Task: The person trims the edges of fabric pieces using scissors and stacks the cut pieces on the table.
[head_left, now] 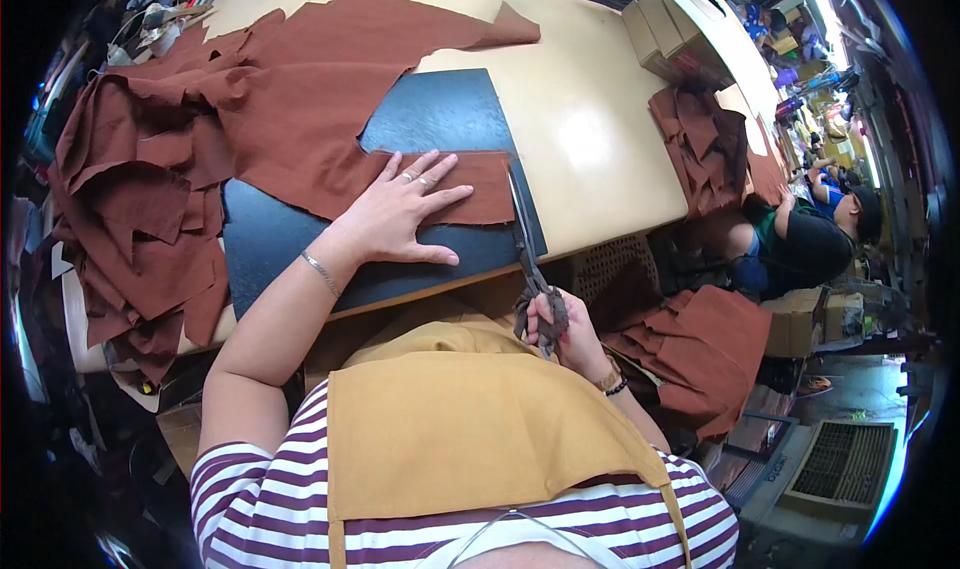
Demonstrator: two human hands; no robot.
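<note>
Nearest is a tan apron [470, 439] over a striped shirt. The right hand [573, 337] is closed around the wrapped handles of the one pair of scissors [527, 249], whose blades lie at the right end of a reddish-brown cloth [290, 89]. The left hand [415, 209], wearing two rings, lies flat on that cloth, fingers spread apart. The cloth stretches over one dark board [440, 109] and, beyond it, the cream tabletop [590, 169]; more of the same fabric bunches at the left.

To the right, below table level, sits a stack of brown pieces [700, 354], too overlapped to count; a second stack [700, 149] rests at the table's right side. Near the far edge stands cardboard packaging [675, 39], its contents impossible to make out. Off to the right, one person [800, 244] in dark clothing is bent forward, and the cluttered room runs back beneath bright strip lights [825, 14]
</note>
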